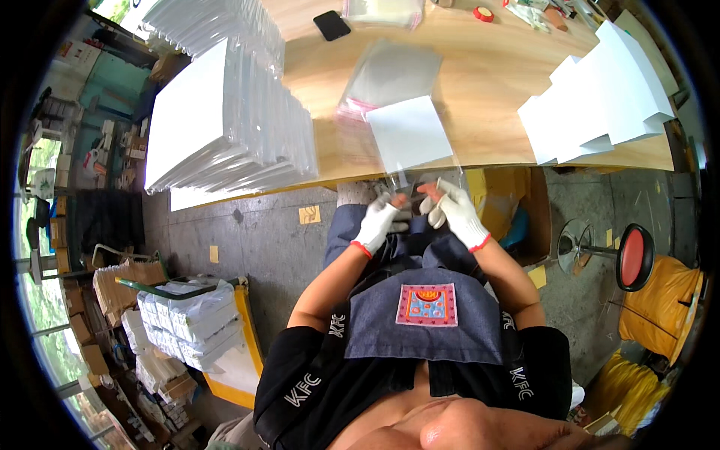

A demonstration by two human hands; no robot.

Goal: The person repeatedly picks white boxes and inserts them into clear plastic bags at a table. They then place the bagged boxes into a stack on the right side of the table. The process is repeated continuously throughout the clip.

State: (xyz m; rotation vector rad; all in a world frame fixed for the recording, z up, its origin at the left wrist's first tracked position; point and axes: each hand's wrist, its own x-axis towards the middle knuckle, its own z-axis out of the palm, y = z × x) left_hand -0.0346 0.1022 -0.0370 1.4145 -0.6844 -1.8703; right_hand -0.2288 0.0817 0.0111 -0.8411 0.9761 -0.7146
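A flat white box or panel [411,133] lies at the table's front edge inside a clear plastic bag, whose loose end hangs over the edge toward me. My left hand [381,223], in a white glove with bare fingertips, is closed at the left of this loose end. From the other side, my right hand [456,214], gloved the same way, has thumb and fingers pinched at the bag's end. The thin film between the fingers is hard to make out. Just beyond the white piece rests a pile of clear bags [397,71] with pink edges.
Bagged white pieces [262,127] stand in a tall row at the left of the table [480,97]. Unbagged white boxes [600,105] are stacked at the right. A black phone [331,25] and a red tape roll [483,13] lie farther back. A red-seated stool [636,257] stands right.
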